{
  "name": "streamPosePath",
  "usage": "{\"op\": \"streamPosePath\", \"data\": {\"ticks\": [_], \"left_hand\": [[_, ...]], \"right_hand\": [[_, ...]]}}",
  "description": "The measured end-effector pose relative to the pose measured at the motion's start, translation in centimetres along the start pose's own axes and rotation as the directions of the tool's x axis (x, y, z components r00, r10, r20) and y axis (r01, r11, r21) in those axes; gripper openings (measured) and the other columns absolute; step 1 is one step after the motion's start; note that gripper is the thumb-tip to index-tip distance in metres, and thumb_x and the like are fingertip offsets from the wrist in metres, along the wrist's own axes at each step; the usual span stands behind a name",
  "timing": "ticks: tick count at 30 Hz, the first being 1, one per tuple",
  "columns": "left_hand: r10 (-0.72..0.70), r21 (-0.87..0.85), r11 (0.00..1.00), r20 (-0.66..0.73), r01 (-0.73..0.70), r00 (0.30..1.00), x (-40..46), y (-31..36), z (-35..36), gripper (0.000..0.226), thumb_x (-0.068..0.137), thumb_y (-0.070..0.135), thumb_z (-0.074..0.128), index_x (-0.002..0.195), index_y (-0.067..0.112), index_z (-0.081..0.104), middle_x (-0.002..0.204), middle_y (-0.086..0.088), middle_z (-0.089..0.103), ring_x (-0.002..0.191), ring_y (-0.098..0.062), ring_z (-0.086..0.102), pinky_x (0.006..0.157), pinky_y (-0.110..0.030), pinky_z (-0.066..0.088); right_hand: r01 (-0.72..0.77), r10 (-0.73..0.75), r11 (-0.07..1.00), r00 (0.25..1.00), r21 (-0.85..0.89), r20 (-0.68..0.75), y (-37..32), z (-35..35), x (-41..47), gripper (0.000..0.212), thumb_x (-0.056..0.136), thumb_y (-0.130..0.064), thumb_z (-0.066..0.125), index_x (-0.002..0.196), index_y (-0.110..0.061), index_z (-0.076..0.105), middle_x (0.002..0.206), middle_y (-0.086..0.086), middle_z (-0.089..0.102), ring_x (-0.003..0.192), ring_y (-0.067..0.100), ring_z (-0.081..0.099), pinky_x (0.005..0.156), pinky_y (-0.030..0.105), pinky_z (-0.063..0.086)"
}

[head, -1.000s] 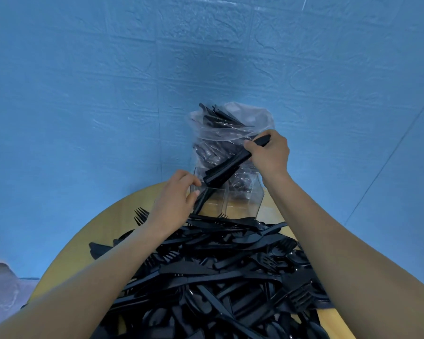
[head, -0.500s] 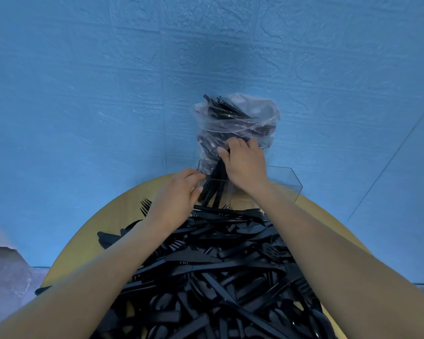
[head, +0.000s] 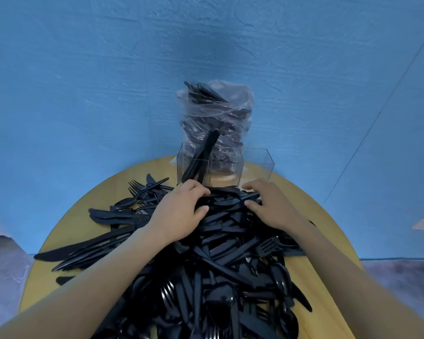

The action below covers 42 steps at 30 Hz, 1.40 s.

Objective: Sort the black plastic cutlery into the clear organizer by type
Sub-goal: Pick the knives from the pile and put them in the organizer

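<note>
A person's two hands rest on the far edge of a heap of black plastic cutlery (head: 220, 260) piled on a round wooden counter (head: 328, 216), just in front of the clear organizer (head: 220, 165). The left hand (head: 181, 211) lies palm-down with fingers curled over the pieces nearest the organizer, and whether its grip has closed on any one piece cannot be told. The right hand (head: 269, 206) lies beside it, fingers loosely bent onto the pile, its grip seemingly empty. Both appear to be feeling for the next pieces of one type.

A bundle of knives (head: 201, 157) stands tilted in the organizer's left compartment, handles down and leaning on its wall, which keeps them together. The compartments to the right of it look empty. Behind the organizer stands a clear plastic bag (head: 216, 111) stuffed with more black cutlery. In front of the organizer, forks, spoons and knives lie tangled, so most of the sorting likely remains to be done.
</note>
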<state>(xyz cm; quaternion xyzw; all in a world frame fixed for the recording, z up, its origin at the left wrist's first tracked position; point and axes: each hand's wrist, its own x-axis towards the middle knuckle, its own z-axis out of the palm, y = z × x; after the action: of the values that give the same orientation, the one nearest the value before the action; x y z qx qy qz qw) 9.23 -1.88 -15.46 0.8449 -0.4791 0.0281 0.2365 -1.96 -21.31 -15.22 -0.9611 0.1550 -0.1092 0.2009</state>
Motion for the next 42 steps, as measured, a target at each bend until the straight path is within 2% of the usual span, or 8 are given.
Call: {"op": "streamPosePath", "data": {"ticks": [4, 11, 15, 18, 25, 30, 34, 42], "left_hand": [[-0.066, 0.018, 0.998, 0.084, 0.065, 0.994, -0.8, 0.4, 0.7, 0.04, 0.097, 0.033, 0.048, 0.136, 0.024, 0.045, 0.138, 0.007, 0.042, 0.126, -0.015, 0.041, 0.103, -0.032, 0.037], [-0.111, 0.049, 0.993, 0.074, 0.108, 0.991, -0.9, 0.2, 1.0, 0.036, 0.097, 0.031, 0.047, 0.132, 0.023, 0.049, 0.127, 0.007, 0.053, 0.122, -0.014, 0.043, 0.102, -0.031, 0.037], [-0.114, 0.096, 0.989, 0.045, 0.109, 0.992, -0.4, 0.0, 1.0, 0.03, 0.096, 0.032, 0.049, 0.125, 0.027, 0.054, 0.117, 0.01, 0.057, 0.117, -0.015, 0.044, 0.1, -0.032, 0.034], [-0.121, 0.125, 0.986, 0.052, 0.113, 0.991, -0.1, 0.1, 1.0, 0.029, 0.096, 0.038, 0.048, 0.122, 0.03, 0.055, 0.113, 0.012, 0.056, 0.116, -0.013, 0.041, 0.099, -0.032, 0.028], [-0.063, 0.096, 0.994, 0.094, 0.054, 0.994, 0.1, 0.7, 1.0, 0.036, 0.098, 0.046, 0.033, 0.12, 0.031, 0.058, 0.115, 0.011, 0.053, 0.119, -0.012, 0.037, 0.102, -0.032, 0.02], [0.019, 0.093, 0.995, 0.119, -0.03, 0.993, 0.1, 1.0, 0.8, 0.033, 0.099, 0.04, 0.036, 0.117, 0.021, 0.056, 0.106, 0.009, 0.053, 0.105, -0.013, 0.044, 0.099, -0.031, 0.032], [0.04, 0.008, 0.999, 0.085, -0.041, 0.996, 0.3, 1.6, -0.3, 0.026, 0.1, 0.034, 0.033, 0.101, 0.017, 0.053, 0.091, 0.007, 0.046, 0.081, -0.014, 0.05, 0.074, -0.031, 0.042], [0.043, -0.057, 0.997, -0.092, -0.048, 0.995, -0.2, 2.1, -4.0, 0.024, 0.1, 0.028, 0.034, 0.089, 0.012, 0.049, 0.076, 0.003, 0.048, 0.072, -0.017, 0.048, 0.064, -0.031, 0.035]], "right_hand": [[0.077, -0.062, 0.993, 0.985, -0.09, 0.159, 0.0, 0.6, -0.4, 0.044, 0.098, -0.022, 0.047, 0.141, -0.02, 0.039, 0.145, 0.001, 0.038, 0.132, 0.024, 0.032, 0.109, 0.034, 0.027], [0.175, -0.131, 0.965, 0.968, -0.198, 0.214, -0.4, 0.3, 0.5, 0.042, 0.097, -0.018, 0.049, 0.137, -0.023, 0.042, 0.135, 0.004, 0.043, 0.125, 0.022, 0.036, 0.101, 0.038, 0.038], [0.302, -0.232, 0.893, 0.944, -0.335, 0.233, -0.5, 0.0, 0.6, 0.041, 0.098, -0.018, 0.044, 0.139, -0.022, 0.039, 0.135, 0.004, 0.046, 0.123, 0.021, 0.037, 0.099, 0.031, 0.034], [0.335, -0.285, 0.862, 0.941, -0.381, 0.183, -0.2, 0.2, 0.4, 0.041, 0.098, -0.016, 0.04, 0.139, -0.022, 0.041, 0.133, 0.002, 0.048, 0.122, 0.021, 0.037, 0.099, 0.03, 0.033], [0.33, -0.339, 0.906, 0.941, -0.265, 0.013, 0.3, 0.0, 0.5, 0.035, 0.094, -0.008, 0.046, 0.124, -0.018, 0.059, 0.12, 0.001, 0.06, 0.114, 0.023, 0.046, 0.093, 0.03, 0.033], [0.337, -0.369, 0.91, 0.924, -0.242, -0.101, 0.4, -0.3, 0.5, 0.022, 0.09, -0.007, 0.057, 0.107, -0.014, 0.069, 0.101, 0.005, 0.068, 0.1, 0.028, 0.057, 0.08, 0.038, 0.042], [0.278, -0.315, 0.937, 0.933, -0.21, -0.172, -0.1, -1.6, 0.1, 0.014, 0.092, -0.015, 0.057, 0.097, -0.013, 0.07, 0.093, 0.003, 0.068, 0.09, 0.027, 0.06, 0.073, 0.036, 0.044], [0.021, -0.012, 1.0, 0.936, 0.022, -0.353, -0.7, -5.5, -1.0, 0.014, 0.093, -0.019, 0.057, 0.099, -0.015, 0.068, 0.087, 0.004, 0.068, 0.085, 0.026, 0.06, 0.072, 0.038, 0.049]]}}
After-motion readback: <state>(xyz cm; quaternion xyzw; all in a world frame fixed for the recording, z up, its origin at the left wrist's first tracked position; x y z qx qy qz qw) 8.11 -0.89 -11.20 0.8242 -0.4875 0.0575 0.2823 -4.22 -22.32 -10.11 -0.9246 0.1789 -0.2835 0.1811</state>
